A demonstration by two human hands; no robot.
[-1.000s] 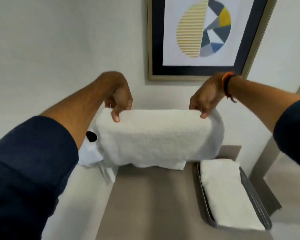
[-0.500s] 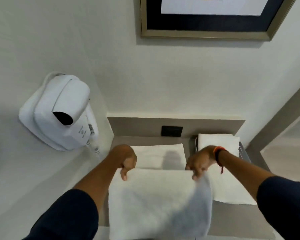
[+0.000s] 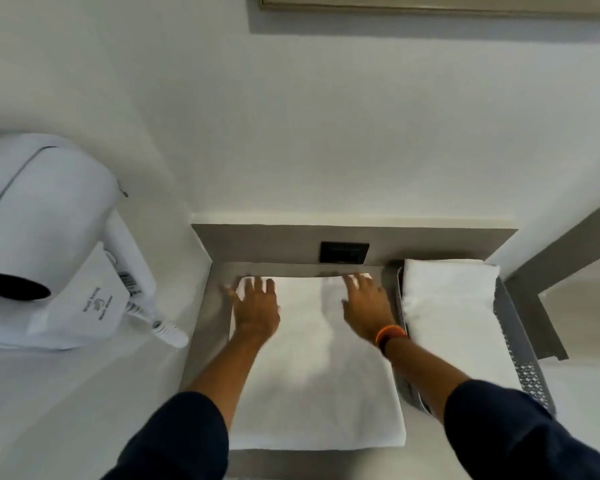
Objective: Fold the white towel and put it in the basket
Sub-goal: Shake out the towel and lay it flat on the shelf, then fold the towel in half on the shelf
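A white towel point(image 3: 312, 375) lies folded flat on the grey counter point(image 3: 205, 323), filling most of its width. My left hand point(image 3: 255, 306) rests palm down on the towel's far left part, fingers spread. My right hand point(image 3: 366, 303) rests palm down on its far right part, fingers spread, with an orange and black band on the wrist. Both hands are slightly blurred. To the right stands a grey perforated basket point(image 3: 520, 351), with another folded white towel point(image 3: 451, 317) inside it.
A white wall-mounted hair dryer point(image 3: 49, 244) hangs at the left, close to the counter's left edge. A dark socket plate point(image 3: 343, 252) sits in the grey backsplash behind the towel. A picture frame's lower edge point(image 3: 430, 6) shows at the top.
The towel, held up by its top edge a second ago, was brought down and laid flat on the counter. Both hands let go of the edge and now press flat on it.
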